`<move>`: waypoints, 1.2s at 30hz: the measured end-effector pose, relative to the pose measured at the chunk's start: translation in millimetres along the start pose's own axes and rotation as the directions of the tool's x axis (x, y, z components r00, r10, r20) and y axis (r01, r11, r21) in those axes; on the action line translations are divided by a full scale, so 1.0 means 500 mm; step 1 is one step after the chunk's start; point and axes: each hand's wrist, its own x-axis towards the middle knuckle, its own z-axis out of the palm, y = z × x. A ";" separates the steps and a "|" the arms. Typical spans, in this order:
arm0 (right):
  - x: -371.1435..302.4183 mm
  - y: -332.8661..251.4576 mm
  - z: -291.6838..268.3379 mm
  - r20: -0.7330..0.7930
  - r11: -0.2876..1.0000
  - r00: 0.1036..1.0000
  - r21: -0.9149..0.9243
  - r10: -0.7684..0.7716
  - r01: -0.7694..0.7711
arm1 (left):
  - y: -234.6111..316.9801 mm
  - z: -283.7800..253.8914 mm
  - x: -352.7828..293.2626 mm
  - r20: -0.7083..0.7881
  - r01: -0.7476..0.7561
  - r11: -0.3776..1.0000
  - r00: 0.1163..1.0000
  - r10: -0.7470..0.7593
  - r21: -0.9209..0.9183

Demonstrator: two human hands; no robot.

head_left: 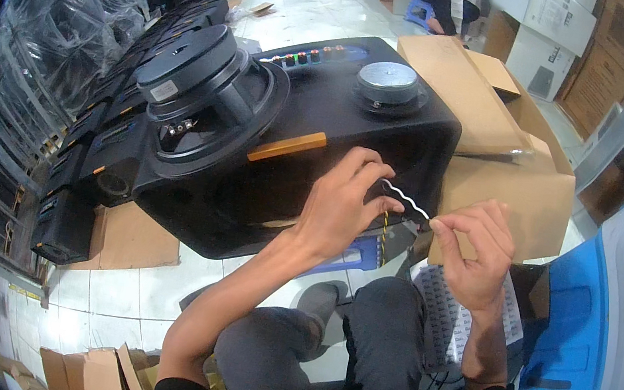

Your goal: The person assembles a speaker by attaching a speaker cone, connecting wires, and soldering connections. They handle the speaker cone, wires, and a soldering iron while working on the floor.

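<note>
Where the floor (120,293) shows: glossy white tiles, dark joint lines between them.
Speaker cabinet (397,139): large, black, directly in front of the person; a dark recess shows on its near side.
Cardboard box (505,196): brown, just beside the cabinet on the right, top flaps folded out.
Large driver (209,99): black, on the left part of the cabinet top, magnet end upward, tilted in view; terminals visible on its near side.
Knees (390,320): in dark grey trousers, below the hands.
Printed sheet (443,315): white with repeated dark marks, below the right hand, partly covered by the forearm.
Left hand (344,196): before the cabinet's near side, fingers curved, thumb tip apart from the forefinger tip; strand's upper end meets the fingers. Whether this grip is closed on it, cannot tell.
Right hand (477,248): before the cardboard box; grip closed, thumb and forefinger pinching the strand's lower end.
Small driver (387,87): silver-topped, round, on the cabinet top toward the far right corner.
Orange bar (287,147): flat, lying along the cabinet's near upper edge, beside the large driver.
White strand (410,199): thin, wavy, spanning the gap between the two hands, sloping down to the right.
</note>
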 end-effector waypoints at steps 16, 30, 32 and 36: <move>-0.031 0.045 0.050 -0.062 0.937 0.945 0.169 0.321 -0.307 | -0.024 0.002 0.008 0.023 0.244 0.735 0.955 -0.296 -0.633; 0.161 0.041 -0.008 0.245 0.979 0.967 0.205 -0.066 0.015 | 0.041 -0.036 0.011 -0.274 -0.189 0.980 0.941 0.198 0.059; 0.199 0.039 0.007 0.292 0.967 0.949 0.250 -0.116 0.041 | 0.052 -0.033 0.018 -0.323 -0.060 0.998 0.945 0.052 -0.015; 0.257 0.048 0.036 0.351 0.968 0.935 0.247 -0.052 -0.038 | 0.053 -0.043 0.039 -0.384 0.023 1.000 0.923 -0.016 0.014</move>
